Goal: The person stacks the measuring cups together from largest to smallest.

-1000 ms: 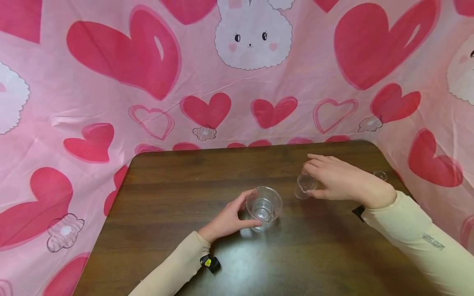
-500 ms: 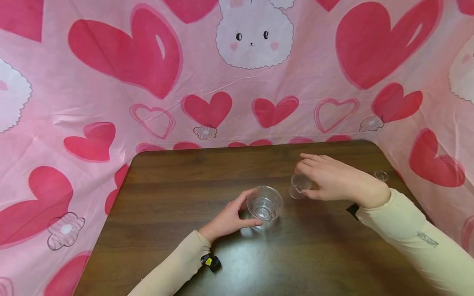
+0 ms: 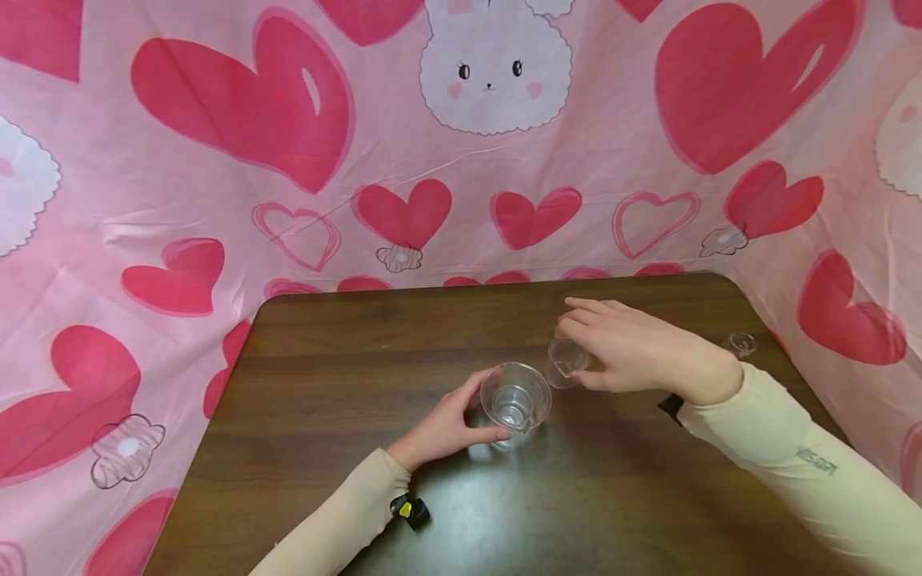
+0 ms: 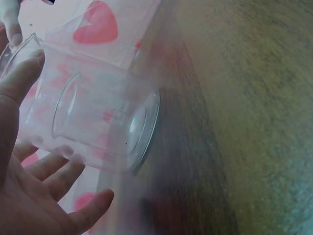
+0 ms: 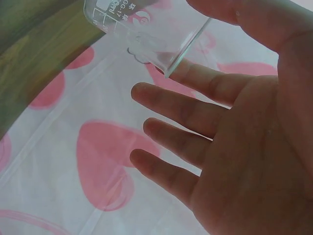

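In the head view, my left hand (image 3: 446, 426) holds a large clear glass beaker (image 3: 542, 400) with its thumb at the rim by the spout. A smaller beaker (image 4: 93, 115) shows nested inside it in the left wrist view. My right hand (image 3: 627, 342) pinches a small beaker (image 3: 566, 364) by its rim, just right of the large one. White printed markings run along that small beaker (image 5: 142, 24) in the right wrist view. Thumb and index finger grip it there, while the other fingers stretch out free of the glass.
A tiny clear glass vessel (image 3: 742, 344) stands near the right edge of the dark wooden table (image 3: 346, 352), behind the right wrist. Pink cloth (image 3: 288, 96) printed with hearts surrounds the table at the back and sides.
My right hand has moved left with the small beaker, bringing it closer to the large one. The left hand and the large beaker have stayed in place.
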